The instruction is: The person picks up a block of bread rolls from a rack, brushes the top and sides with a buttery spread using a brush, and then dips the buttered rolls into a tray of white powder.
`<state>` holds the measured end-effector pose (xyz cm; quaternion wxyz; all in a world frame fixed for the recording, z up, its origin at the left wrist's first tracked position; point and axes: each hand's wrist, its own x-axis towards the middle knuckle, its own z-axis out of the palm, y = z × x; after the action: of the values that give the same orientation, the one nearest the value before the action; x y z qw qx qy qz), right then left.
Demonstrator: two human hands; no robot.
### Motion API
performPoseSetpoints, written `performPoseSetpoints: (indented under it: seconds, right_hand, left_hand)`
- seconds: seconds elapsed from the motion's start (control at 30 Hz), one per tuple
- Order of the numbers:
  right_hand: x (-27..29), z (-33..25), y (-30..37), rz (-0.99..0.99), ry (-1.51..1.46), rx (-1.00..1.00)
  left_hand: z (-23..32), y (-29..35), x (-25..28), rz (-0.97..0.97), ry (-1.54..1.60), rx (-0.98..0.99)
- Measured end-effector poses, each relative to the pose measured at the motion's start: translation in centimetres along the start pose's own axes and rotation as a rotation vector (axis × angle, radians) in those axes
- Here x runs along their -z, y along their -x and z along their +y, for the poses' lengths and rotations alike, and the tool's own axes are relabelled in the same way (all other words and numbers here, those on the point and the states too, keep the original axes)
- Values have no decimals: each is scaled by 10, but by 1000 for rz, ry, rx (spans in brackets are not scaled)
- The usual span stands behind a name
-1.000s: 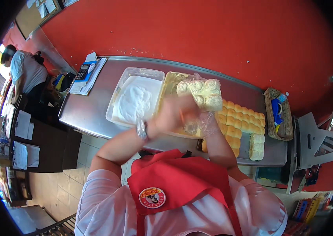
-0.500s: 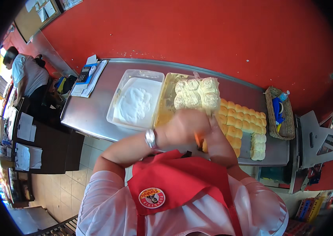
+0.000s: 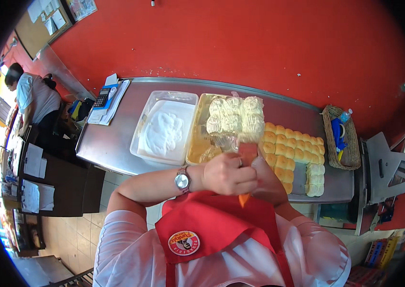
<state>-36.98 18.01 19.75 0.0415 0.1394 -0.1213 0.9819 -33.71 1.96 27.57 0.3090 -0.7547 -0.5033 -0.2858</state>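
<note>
My left hand, with a watch at the wrist, is closed around a flat brush with an orange handle end. The bristles meet the near right edge of a block of joined bread rolls coated in pale cream. Beside and partly behind the left hand is my right hand, which seems to hold the block up from below; its fingers are mostly hidden. Under the block stands a yellowish tub smeared with spread, with clear plastic showing by the block. Left of it, a clear tub holds white powder.
Golden bread rolls stand in rows on the metal table, with a cream-coated block near its front edge. A wicker basket is at the right end; a calculator lies on papers at the left. Far left, a person leans over a counter.
My left hand has come slightly down toward me and is less blurred, so the brush shows plainly. The coated block has shifted slightly left. The whole view has tilted a little.
</note>
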Motion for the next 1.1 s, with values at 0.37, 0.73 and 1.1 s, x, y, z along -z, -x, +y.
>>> performPoseSetpoints:
  seconds: [0.37, 0.73, 1.1]
  right_hand:
    - [20, 4, -13, -56, -10, -24]
    - [28, 7, -17, 75, 356, 81]
    - [57, 74, -68, 138, -398, -314]
  left_hand:
    - [-130, -28, 20, 476, 150, 886]
    - [-88, 26, 16, 694, 442, 1367]
    - [-3, 74, 26, 38, -80, 444]
